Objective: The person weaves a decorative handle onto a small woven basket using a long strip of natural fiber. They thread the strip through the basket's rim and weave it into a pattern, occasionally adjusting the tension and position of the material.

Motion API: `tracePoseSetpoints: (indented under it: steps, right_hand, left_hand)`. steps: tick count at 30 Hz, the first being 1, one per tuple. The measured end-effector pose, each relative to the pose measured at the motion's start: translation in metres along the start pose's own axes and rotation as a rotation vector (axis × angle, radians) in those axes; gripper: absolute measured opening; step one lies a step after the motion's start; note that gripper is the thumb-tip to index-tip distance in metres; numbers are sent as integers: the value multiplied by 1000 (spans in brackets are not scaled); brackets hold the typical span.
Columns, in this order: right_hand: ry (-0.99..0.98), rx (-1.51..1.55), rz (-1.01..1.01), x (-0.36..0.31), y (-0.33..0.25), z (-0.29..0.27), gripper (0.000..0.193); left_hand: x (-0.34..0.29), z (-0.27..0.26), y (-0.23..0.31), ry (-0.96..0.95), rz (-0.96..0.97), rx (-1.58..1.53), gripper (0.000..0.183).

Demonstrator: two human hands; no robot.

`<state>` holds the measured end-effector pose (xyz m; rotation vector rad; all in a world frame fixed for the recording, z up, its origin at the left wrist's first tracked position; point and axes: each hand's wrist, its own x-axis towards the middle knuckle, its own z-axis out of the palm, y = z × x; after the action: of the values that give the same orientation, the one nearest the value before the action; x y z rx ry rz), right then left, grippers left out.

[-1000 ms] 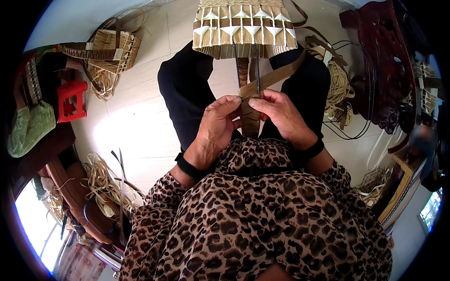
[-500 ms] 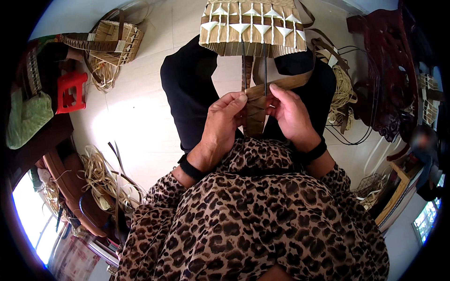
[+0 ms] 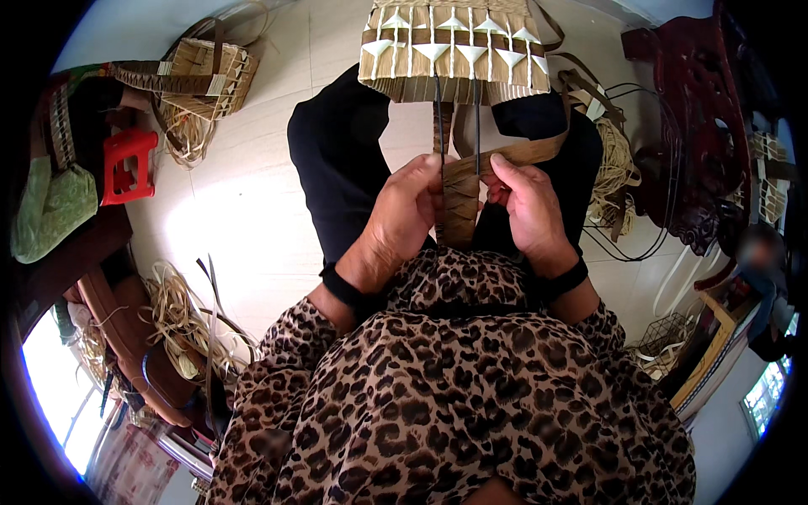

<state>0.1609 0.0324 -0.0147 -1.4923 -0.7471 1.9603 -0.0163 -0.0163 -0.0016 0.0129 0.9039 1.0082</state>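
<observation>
A woven basket [image 3: 454, 55] with white triangular patterns sits between my knees, and two thin dark rods [image 3: 477, 126] run from it toward me. A flat brown strip [image 3: 530, 151] loops round from the right and crosses the rods. Closer to my body, overlapping turns of the strip cover the rods as a wrapped band [image 3: 459, 210]. My left hand [image 3: 400, 210] is closed on the band's left edge, its thumb up against the left rod. With thumb and fingers, my right hand [image 3: 532, 210] pinches the strip just right of the rods. Some fingertips are hidden behind the band.
Another basket [image 3: 206, 80] stands on the floor at far left, near a red plastic stool [image 3: 129, 167]. Bundles of pale strips lie at left [image 3: 181, 324] and right [image 3: 614, 181]. Dark carved furniture [image 3: 686, 126] stands at right. Another person sits at the left edge.
My left hand has shifted slightly up, its thumb now straighter along the left rod. The strip lies flatter across the rods, and my right hand has moved slightly right along it.
</observation>
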Motion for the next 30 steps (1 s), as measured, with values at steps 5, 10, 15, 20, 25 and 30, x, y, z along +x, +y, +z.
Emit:
tracePoseSetpoints:
  steps: [5, 10, 15, 20, 25, 30]
  right_hand:
    - [-84, 113, -6, -2, -4, -2, 34]
    - [-58, 173, -48, -15, -16, 13, 35]
    - [144, -236, -248, -12, -7, 1, 36]
    - [133, -199, -266, -10, -4, 1, 35]
    - [128, -194, -222, -15, -10, 5, 32]
    - [121, -143, -163, -9, -4, 2, 31]
  left_hand:
    - [13, 4, -6, -206, -46, -91, 50]
    - [10, 9, -8, -131, 0, -40, 49]
    - [1, 14, -3, -61, -47, -79, 50]
    - [5, 9, -6, -16, -44, -29, 44]
    - [9, 9, -7, -30, 8, 12, 35]
    - [10, 10, -12, -47, 53, -20, 21]
